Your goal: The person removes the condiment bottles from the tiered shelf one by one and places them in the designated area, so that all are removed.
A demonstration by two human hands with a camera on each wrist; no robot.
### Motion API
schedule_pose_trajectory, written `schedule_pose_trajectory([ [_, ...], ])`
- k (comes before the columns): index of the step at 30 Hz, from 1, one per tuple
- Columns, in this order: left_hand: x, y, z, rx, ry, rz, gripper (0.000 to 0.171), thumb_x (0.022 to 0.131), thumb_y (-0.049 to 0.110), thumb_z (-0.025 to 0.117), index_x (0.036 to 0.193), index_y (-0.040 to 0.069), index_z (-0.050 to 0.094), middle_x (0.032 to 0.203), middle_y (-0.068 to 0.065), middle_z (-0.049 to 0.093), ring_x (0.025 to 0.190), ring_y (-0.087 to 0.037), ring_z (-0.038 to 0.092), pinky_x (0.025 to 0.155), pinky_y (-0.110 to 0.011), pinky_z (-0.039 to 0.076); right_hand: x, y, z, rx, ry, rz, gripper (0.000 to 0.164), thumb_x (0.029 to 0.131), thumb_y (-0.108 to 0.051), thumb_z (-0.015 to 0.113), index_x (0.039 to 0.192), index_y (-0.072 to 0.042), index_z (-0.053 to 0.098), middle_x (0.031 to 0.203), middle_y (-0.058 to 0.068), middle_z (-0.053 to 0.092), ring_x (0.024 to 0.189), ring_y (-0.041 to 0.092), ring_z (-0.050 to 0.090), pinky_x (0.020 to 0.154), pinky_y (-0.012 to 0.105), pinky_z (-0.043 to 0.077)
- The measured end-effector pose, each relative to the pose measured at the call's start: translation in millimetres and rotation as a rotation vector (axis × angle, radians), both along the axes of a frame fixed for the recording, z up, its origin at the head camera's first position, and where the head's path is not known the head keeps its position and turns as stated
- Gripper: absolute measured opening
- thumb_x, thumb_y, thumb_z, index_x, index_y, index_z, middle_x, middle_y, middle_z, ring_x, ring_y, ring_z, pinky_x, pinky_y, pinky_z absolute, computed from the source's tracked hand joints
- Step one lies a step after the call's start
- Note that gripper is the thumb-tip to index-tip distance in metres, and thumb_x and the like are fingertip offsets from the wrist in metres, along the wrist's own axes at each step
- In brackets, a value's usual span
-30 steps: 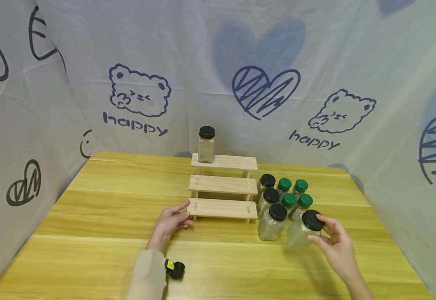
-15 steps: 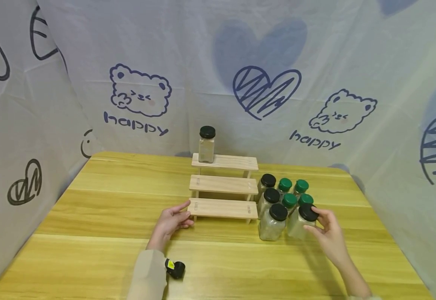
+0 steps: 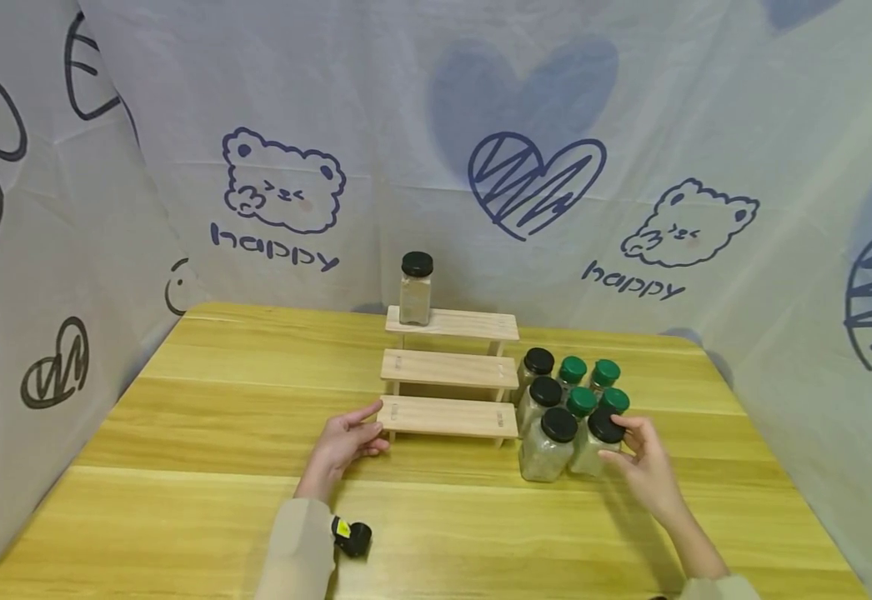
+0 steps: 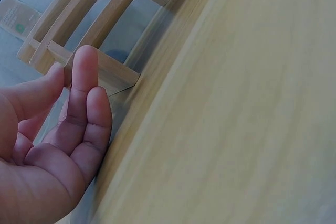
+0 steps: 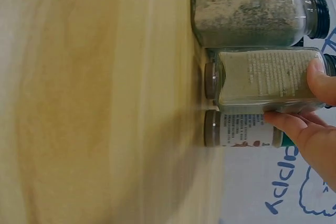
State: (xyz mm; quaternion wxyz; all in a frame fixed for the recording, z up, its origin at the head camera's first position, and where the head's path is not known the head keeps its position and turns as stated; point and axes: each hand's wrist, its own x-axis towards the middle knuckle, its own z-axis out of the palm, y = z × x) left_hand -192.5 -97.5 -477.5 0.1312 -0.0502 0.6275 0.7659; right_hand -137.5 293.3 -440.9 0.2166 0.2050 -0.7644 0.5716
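Observation:
My right hand (image 3: 649, 471) grips a square glass spice jar (image 5: 262, 80) with a black lid, thumb on one side and fingers on the other, near its top. The jar is upright, close beside another black-lidded jar (image 3: 544, 454) at the front of a group. A green-lidded jar (image 5: 244, 129) shows just behind it in the right wrist view. At the left end of a three-tier wooden rack (image 3: 447, 417), my left hand (image 3: 344, 446) pinches the lowest step's corner between thumb and fingers. One black-lidded jar (image 3: 416, 296) stands at the left of the top step.
Two more black-lidded jars (image 3: 539, 400) and several green-lidded jars (image 3: 573, 371) stand to the right of the rack on the wood-grain table (image 3: 203, 400). A printed cloth (image 3: 398, 125) hangs behind and along the sides.
My right hand has brought its spice jar left and slightly back, up against the group of jars. The left hand keeps its place at the rack.

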Motion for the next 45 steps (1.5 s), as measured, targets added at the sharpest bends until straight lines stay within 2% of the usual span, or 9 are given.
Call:
schedule_pose_trajectory([
  [14,-1.0,0.1,-0.1,-0.003,0.006,0.003,0.044,0.085,-0.004,0.054,0.128,0.001,0.045,0.086,-0.02,0.064,0.06,-0.014,0.062,0.061,-0.025,0.051,-4.9,1.3,-14.1,-0.049,0.022,0.103,0.049,0.057,0.041,0.048,0.101,0.025,0.032,0.11,-0.003,0.048,0.103,0.0,0.051,0.067,0.013,0.047],
  [28,-0.2,0.2,-1.4,-0.008,0.011,0.004,0.044,0.086,-0.003,0.054,0.129,0.001,0.044,0.087,-0.018,0.065,0.06,-0.014,0.063,0.06,-0.024,0.05,-4.6,2.2,-15.7,-0.061,-0.01,0.111,0.048,0.061,0.038,0.049,0.104,0.024,0.032,0.112,-0.004,0.049,0.103,0.0,0.051,0.069,0.014,0.047],
  [35,-0.2,0.7,-1.3,-0.012,0.008,0.005,0.043,0.086,-0.003,0.054,0.128,0.001,0.045,0.085,-0.019,0.065,0.06,-0.014,0.063,0.059,-0.024,0.05,-2.3,5.6,-12.6,0.033,-0.05,0.071,0.055,0.065,0.032,0.053,0.115,0.02,0.034,0.117,-0.005,0.045,0.103,-0.001,0.05,0.073,0.015,0.047],
  [40,-0.5,0.7,-2.2,-0.012,0.011,0.003,0.044,0.086,-0.003,0.054,0.128,0.001,0.045,0.086,-0.019,0.065,0.06,-0.015,0.063,0.06,-0.024,0.05,0.8,7.6,-8.6,0.016,-0.088,0.062,0.057,0.07,0.027,0.055,0.121,0.018,0.032,0.117,-0.006,0.048,0.102,0.0,0.05,0.075,0.015,0.046],
  [45,-1.4,1.2,-3.3,-0.011,0.006,0.017,0.044,0.085,-0.004,0.055,0.128,0.001,0.046,0.09,-0.019,0.064,0.06,-0.015,0.063,0.06,-0.024,0.05,6.5,8.9,-1.5,0.069,-0.096,-0.04,0.048,0.074,0.021,0.057,0.117,0.018,0.037,0.11,-0.008,0.052,0.096,0.001,0.052,0.078,0.012,0.043],
])
